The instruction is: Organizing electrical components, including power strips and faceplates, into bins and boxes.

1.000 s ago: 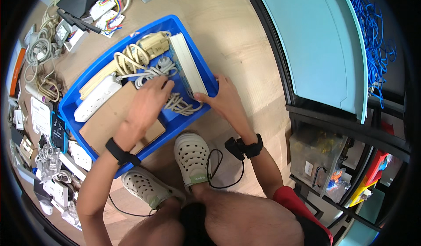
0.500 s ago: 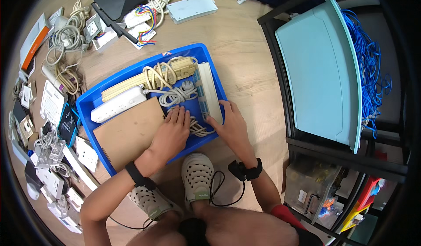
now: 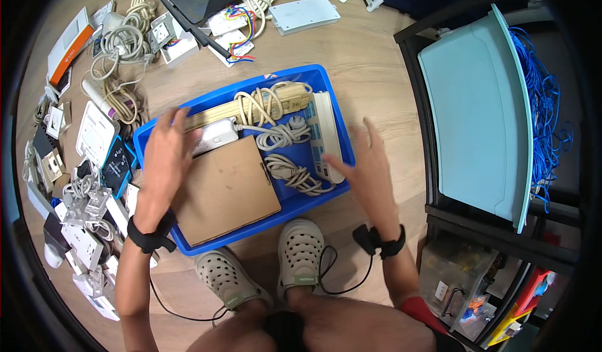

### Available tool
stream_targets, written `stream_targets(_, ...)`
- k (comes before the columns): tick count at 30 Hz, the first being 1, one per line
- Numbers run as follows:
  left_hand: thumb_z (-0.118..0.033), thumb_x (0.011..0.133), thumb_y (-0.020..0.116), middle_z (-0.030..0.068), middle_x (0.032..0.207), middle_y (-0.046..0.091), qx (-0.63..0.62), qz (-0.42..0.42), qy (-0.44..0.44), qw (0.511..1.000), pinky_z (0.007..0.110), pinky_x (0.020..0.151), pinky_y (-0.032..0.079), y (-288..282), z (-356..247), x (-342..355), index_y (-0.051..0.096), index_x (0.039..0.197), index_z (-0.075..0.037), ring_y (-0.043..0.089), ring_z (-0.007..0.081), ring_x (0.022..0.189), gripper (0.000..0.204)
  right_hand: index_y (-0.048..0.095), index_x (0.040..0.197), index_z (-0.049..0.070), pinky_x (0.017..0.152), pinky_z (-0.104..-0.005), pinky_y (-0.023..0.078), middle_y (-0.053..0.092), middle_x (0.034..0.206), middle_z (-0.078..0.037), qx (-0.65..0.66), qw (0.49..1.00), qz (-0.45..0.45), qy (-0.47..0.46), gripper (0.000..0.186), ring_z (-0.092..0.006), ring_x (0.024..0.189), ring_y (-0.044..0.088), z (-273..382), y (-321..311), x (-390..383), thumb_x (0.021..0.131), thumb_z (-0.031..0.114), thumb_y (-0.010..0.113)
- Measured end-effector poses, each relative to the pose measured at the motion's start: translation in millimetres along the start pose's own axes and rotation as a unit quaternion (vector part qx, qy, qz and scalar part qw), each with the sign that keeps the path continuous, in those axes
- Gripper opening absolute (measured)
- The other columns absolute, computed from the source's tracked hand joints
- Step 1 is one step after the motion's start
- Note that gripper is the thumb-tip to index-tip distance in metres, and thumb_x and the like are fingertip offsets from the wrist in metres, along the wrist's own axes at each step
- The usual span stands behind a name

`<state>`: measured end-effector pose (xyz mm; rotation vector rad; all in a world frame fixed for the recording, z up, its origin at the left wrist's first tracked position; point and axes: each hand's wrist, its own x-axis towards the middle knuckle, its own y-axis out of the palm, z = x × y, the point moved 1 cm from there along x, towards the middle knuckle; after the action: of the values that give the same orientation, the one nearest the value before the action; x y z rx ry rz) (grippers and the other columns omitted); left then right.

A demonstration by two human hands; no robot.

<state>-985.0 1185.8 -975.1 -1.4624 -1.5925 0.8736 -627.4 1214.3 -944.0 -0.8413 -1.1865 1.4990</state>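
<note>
A blue plastic bin sits on the floor before my feet. In it lie a brown cardboard box, a white power strip, a cream power strip with its cord, another white power strip along the right wall, and coiled grey cords. My left hand is over the bin's left side, fingers apart, partly hiding the white strip's end. Beside the right wall, my right hand is spread, its thumb over the bin and nothing in its grasp.
Cables, sockets and switch plates are strewn along the left. A grey flat box and wired sockets lie beyond the bin. At right a black rack holds a pale blue bin and blue cables.
My left hand has left the cords and cardboard box for the bin's left side. My right hand has come off the right-hand strip and spread. The view has shifted, moving the scene rightward.
</note>
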Motion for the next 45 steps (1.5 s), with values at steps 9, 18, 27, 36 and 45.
stream_targets(9, -0.013, 0.089, 0.078, 0.0251, 0.111, 0.067, 0.022, 0.076, -0.044, 0.996, 0.051, 0.086, 0.054, 6.0, 42.6, -28.5, 0.057, 0.125, 0.002, 0.066, 0.0457, 0.103, 0.044, 0.048, 0.148, -0.001, 0.103, -0.0443, 0.05, 0.061, 0.129, -0.022, 0.043, 0.956, 0.149, -0.249, 0.077, -0.0396, 0.121, 0.058, 26.7, 64.3, 122.7, 0.082, 0.016, 0.084)
stream_targets(18, 0.0, 0.082, 0.079, 0.0241, 0.108, 0.065, 0.022, 0.048, -0.017, 0.998, 0.049, 0.087, 0.052, 12.9, 66.3, -46.0, 0.056, 0.129, 0.0, 0.062, 0.0449, 0.099, 0.053, 0.051, 0.144, -0.001, 0.079, -0.0407, 0.058, 0.063, 0.111, -0.015, -0.052, 0.938, 0.061, -0.337, 0.062, -0.0315, 0.102, 0.065, 21.1, 82.7, 128.1, 0.085, 0.001, 0.07)
stream_targets(27, -0.001, 0.082, 0.078, 0.0188, 0.103, 0.068, 0.039, 0.034, 0.007, 0.999, 0.047, 0.084, 0.053, -2.2, 59.0, -48.2, 0.068, 0.115, 0.0, 0.063, 0.0407, 0.096, 0.035, 0.062, 0.125, 0.0, 0.054, -0.0272, 0.054, 0.059, 0.1, -0.01, -0.062, 0.923, -0.067, -0.373, 0.039, -0.021, 0.095, 0.064, 45.5, 90.4, 111.8, 0.086, 0.003, 0.066)
stream_targets(36, -0.005, 0.074, 0.086, 0.016, 0.119, 0.06, 0.078, 0.078, 0.002, 0.994, 0.046, 0.092, 0.054, -9.6, 50.0, -44.8, 0.067, 0.105, 0.003, 0.062, 0.0373, 0.107, 0.037, 0.06, 0.136, 0.002, 0.066, -0.034, 0.06, 0.065, 0.118, -0.011, 0.062, 0.916, 0.032, -0.394, 0.047, -0.0272, 0.117, 0.064, 51.2, 101.7, 113.6, 0.089, 0.001, 0.065)
stream_targets(45, -0.01, 0.076, 0.085, 0.0185, 0.126, 0.061, 0.081, 0.025, 0.028, 0.996, 0.048, 0.1, 0.051, -11.0, 50.5, -52.6, 0.07, 0.107, 0.004, 0.06, 0.0405, 0.116, 0.037, 0.062, 0.14, 0.014, 0.09, -0.0412, 0.058, 0.065, 0.127, -0.013, 0.09, 0.915, 0.11, -0.378, 0.054, -0.0328, 0.121, 0.061, 42.6, 73.2, 127.2, 0.088, 0.008, 0.074)
